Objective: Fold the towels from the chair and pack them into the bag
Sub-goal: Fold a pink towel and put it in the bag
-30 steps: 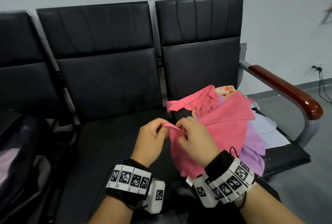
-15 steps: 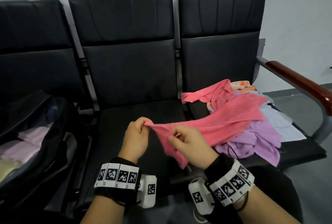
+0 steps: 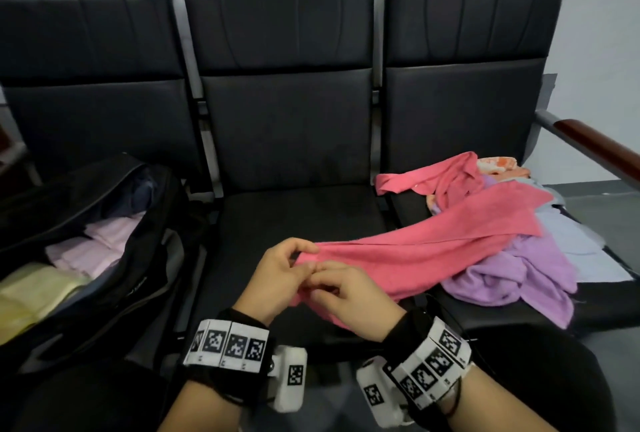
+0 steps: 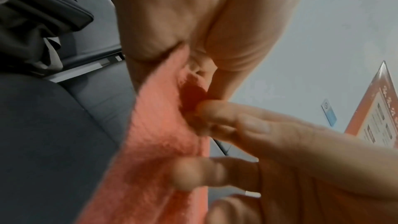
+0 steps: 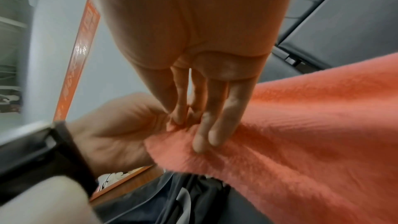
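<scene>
A pink towel (image 3: 426, 251) stretches from the pile on the right seat to my hands over the middle seat. My left hand (image 3: 304, 258) pinches its near edge between thumb and fingers; the left wrist view shows that pinch (image 4: 185, 74). My right hand (image 3: 322, 281) is close against the left, its fingers on the same bunched edge (image 5: 204, 139), with thumb and fingers closed on the cloth. The towel's free end hangs below my right hand. An open black bag (image 3: 145, 279) lies on the left seat, holding folded pale pink and yellow towels.
The pile on the right seat has a second pink towel (image 3: 446, 179), a purple one (image 3: 512, 276), a pale blue one (image 3: 581, 241) and an orange-patterned one (image 3: 498, 165). A wooden armrest (image 3: 602, 144) borders that seat. Black seat backs stand behind.
My right hand has slid left along the towel's edge until it meets the left hand. The towel has been drawn further left, off the pile and over the middle seat.
</scene>
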